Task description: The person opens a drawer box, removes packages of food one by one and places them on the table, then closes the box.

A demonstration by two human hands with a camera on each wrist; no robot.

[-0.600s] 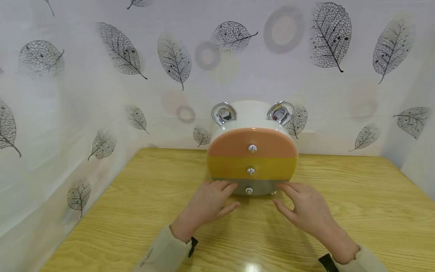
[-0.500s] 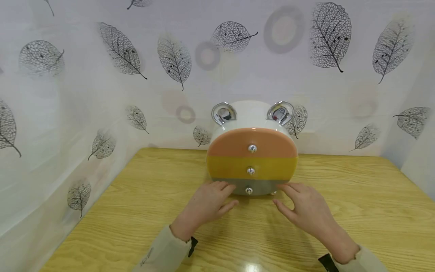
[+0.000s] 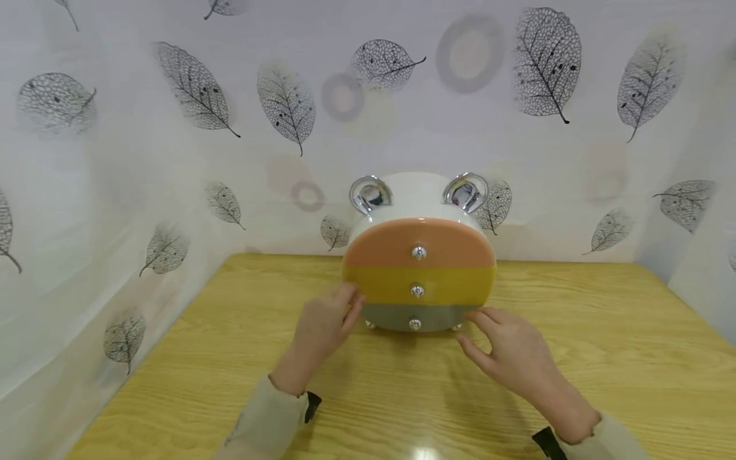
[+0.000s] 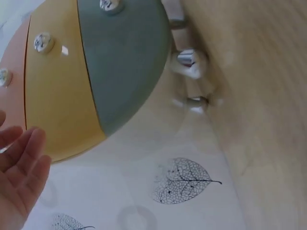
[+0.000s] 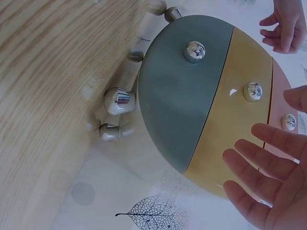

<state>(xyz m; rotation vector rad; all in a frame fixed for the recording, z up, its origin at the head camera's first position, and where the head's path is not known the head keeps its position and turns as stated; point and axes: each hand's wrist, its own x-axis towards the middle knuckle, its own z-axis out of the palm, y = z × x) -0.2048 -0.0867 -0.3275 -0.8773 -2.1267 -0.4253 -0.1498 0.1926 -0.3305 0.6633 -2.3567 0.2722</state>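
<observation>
The three-drawer cabinet [image 3: 418, 271] is sitting at the back of the wooden table [image 3: 201, 358], close to the leaf-print wall [image 3: 172, 128], all three drawers flush: pink drawer [image 3: 418, 239] on top, yellow drawer [image 3: 391, 284] in the middle, grey drawer [image 3: 391, 314] at the bottom.

Your left hand [image 3: 322, 329] is the one moving: it is lifting off the table and going from in front of the grey drawer up to the left edge of the yellow one. Fingers are fairly straight, holding nothing; the fingertips look just at the cabinet's side, but I can't confirm contact. Your right hand [image 3: 512, 351] is staying where it was, fingers spread, fingertips by the lower right corner of the grey drawer, also empty.

My read: you're bracing or squaring the cabinet, not opening anything — no finger is on any chrome knob [image 3: 415, 324].

Hard to make out:
- drawer contents, all shut;
- cabinet's back and sides;
- the left wrist view is only catching the fingers of your left hand [image 4: 19, 167], cropped;
- the chrome feet [image 5: 117, 100] are blurred.
</observation>
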